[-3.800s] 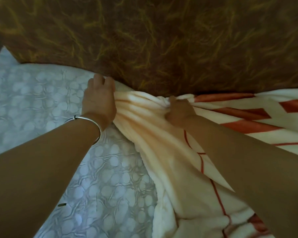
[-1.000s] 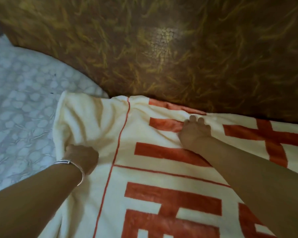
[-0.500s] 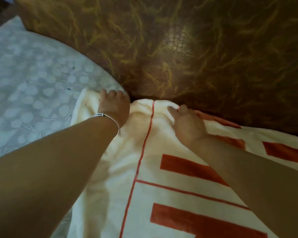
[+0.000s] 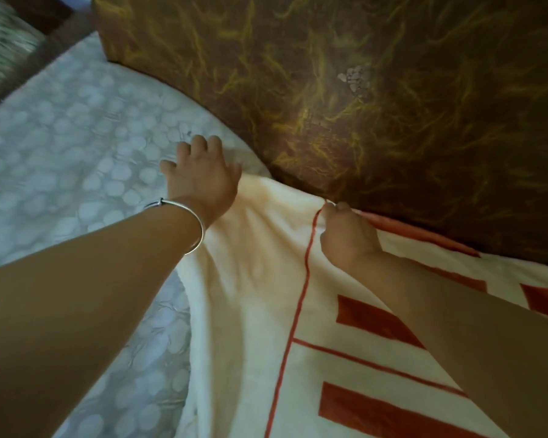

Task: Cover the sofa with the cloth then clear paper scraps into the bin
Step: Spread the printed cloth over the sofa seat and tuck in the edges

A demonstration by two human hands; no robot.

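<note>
Your left grip lies at the back of the sofa seat, close under the brown, gold-veined backrest. Its fingers are spread and only lightly bent; the heel of the hand sits on the top left corner of the cloth, while the fingertips reach past that corner onto the bare, pale bubble-patterned seat. It holds nothing between the fingers. A thin silver bangle circles that wrist.

Your right grip is just beside it, farther along the same back edge. Its fingers are curled and pinch the cloth's top hem where the thin red line meets the backrest. The thumb is hidden under the hand.

The cloth, cream with broad red bars, covers the right part of the seat from the backrest down to the near edge of the view. Its left border runs loosely down the middle of the seat, with soft folds below your left wrist. The left part of the seat is uncovered.

A small pale worn patch shows on the backrest above your right grip. Past the sofa's far left corner the view is blurred and I cannot tell what stands there.
</note>
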